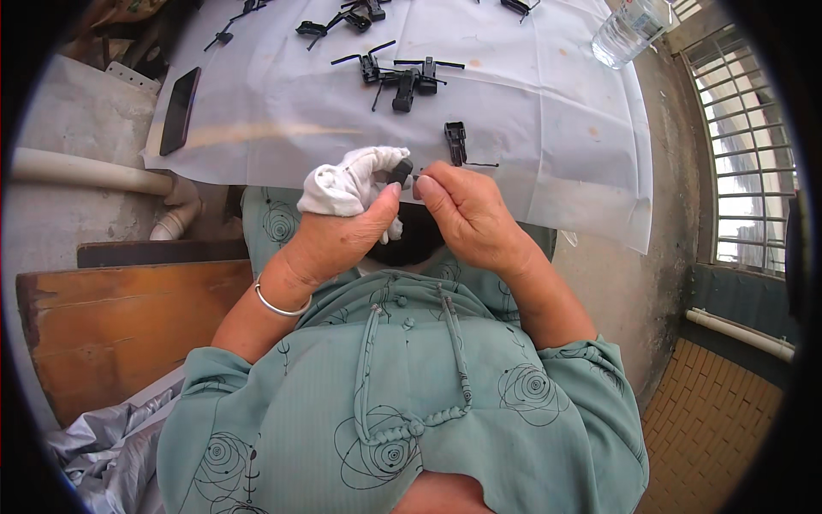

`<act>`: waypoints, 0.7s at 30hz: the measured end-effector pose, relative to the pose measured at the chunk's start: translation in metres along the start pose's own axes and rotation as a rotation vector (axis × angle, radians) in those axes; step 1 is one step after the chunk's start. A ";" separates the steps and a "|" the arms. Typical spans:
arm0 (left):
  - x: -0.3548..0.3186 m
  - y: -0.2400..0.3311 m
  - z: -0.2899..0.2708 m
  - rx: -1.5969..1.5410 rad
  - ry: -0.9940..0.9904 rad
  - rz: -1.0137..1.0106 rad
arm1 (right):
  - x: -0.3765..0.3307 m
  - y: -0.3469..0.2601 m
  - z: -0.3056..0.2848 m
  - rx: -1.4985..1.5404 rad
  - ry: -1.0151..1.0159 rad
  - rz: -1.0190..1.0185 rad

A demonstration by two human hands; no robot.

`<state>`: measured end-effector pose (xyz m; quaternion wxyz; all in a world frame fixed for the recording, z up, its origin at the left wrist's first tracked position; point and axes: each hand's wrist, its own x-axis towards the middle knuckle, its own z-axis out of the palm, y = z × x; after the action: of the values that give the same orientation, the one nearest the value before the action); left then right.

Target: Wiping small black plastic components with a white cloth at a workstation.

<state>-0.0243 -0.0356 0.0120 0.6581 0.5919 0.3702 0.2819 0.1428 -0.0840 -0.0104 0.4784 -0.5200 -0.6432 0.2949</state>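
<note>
My left hand [342,201] has a white cloth glove [338,184] over the fingers, while the thumb is bare. Between thumb and gloved fingers it holds a small black plastic part [402,171]. Right beside that part, my right hand [471,210] is bare, with thumb and forefinger pinched together. Whatever lies in this pinch is too small to name. Just beyond my hands, a black plastic piece with a thin rod [455,141] lies on the white table covering [282,163].
Several black plastic parts with thin rods [402,90] lie farther back on the table. A dark phone [180,111] rests near the left edge. At the far right stands a clear glass [629,38]. A wooden board [128,317] is at my left, beside a pale pipe [94,171].
</note>
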 end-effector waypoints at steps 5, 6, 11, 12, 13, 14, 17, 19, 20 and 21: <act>-0.018 -0.016 0.002 0.290 0.046 0.131 | -0.008 -0.009 0.012 0.124 -0.118 0.149; -0.019 -0.020 0.002 0.466 0.097 0.246 | -0.008 -0.010 0.015 0.127 -0.100 0.160; -0.021 -0.026 0.006 0.671 0.191 0.457 | -0.017 0.005 0.038 0.305 -0.029 0.257; -0.020 -0.029 0.006 0.674 0.192 0.463 | -0.017 0.005 0.035 0.305 -0.026 0.250; -0.019 -0.031 0.006 0.590 0.173 0.448 | -0.014 0.003 0.029 0.291 -0.072 0.232; -0.017 -0.031 0.005 0.506 0.155 0.432 | -0.012 0.000 0.023 0.276 -0.117 0.213; -0.013 -0.017 -0.005 0.136 0.080 0.178 | -0.011 -0.010 0.004 0.061 -0.124 0.213; -0.012 -0.012 -0.008 -0.066 0.019 0.114 | -0.014 0.003 0.002 0.010 -0.168 0.117; -0.011 -0.010 -0.008 -0.272 -0.046 0.040 | -0.015 0.008 0.001 -0.040 -0.213 0.031; -0.011 -0.010 -0.008 -0.299 -0.060 0.046 | -0.016 0.009 -0.001 -0.072 -0.165 -0.017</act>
<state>-0.0375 -0.0414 0.0031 0.7431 0.5037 0.2905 0.3310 0.1474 -0.0972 -0.0229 0.4072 -0.5055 -0.6950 0.3093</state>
